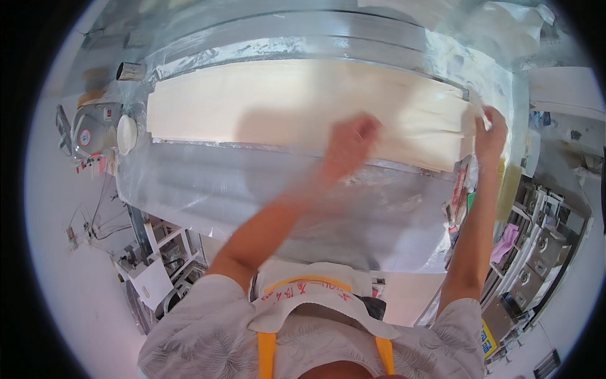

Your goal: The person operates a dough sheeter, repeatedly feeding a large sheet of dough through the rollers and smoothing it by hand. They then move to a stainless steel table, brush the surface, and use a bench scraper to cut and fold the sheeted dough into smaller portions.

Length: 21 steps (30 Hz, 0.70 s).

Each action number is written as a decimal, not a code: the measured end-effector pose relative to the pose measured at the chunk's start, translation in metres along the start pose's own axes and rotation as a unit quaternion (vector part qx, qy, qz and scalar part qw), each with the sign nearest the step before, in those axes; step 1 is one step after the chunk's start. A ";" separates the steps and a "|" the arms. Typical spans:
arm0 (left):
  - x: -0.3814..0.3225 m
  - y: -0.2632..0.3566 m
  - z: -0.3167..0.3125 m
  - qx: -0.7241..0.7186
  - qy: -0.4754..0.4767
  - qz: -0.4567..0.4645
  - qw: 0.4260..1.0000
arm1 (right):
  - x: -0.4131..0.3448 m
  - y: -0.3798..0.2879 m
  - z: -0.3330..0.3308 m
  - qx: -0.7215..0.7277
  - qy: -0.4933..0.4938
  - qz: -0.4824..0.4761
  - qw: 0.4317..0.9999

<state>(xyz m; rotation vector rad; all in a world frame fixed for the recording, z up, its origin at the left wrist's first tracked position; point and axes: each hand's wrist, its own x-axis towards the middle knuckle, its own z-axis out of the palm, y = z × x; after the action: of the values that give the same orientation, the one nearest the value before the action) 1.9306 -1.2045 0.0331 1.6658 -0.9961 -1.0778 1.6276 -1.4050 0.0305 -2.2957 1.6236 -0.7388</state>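
Note:
A long, pale sheet of dough [227,102] stretches across the worktable, its left edges stepped like layers. Wrinkles run through its right end. There my right hand [491,130] has its thumb and fingers on the sheet's edge, pinching it. Blurred by motion, my left hand [355,135] is over the near right part of the dough with its fingers curled. Whether those fingers hold anything is not clear. Beneath the dough lies a dark-edged board or strip [407,168], showing along the near side with white flour-like dust on it.
The metal worktable [284,189] spreads before me. At its left stand a grey machine [97,130], a white bowl [127,134] and a metal cylinder [131,71]. Red-handled tools [457,189] lie by my right forearm. A rack [530,246] with a pink cloth [505,243] is at right.

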 end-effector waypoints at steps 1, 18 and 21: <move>0.017 -0.001 -0.038 0.159 0.099 0.111 0.976 | -0.003 -0.030 0.010 0.017 0.030 -0.077 0.996; 0.103 -0.069 -0.156 0.392 0.012 0.352 0.850 | -0.005 -0.189 0.112 -0.032 -0.105 -0.165 0.980; 0.111 -0.053 -0.151 0.347 0.016 0.358 0.867 | 0.009 -0.187 0.100 0.074 -0.178 -0.167 0.967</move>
<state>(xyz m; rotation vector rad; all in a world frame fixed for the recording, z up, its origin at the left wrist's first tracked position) 2.1137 -1.2549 -0.0087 1.5796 -1.9321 -0.1784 1.8340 -1.3560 0.0348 -2.4427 1.0087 -0.4557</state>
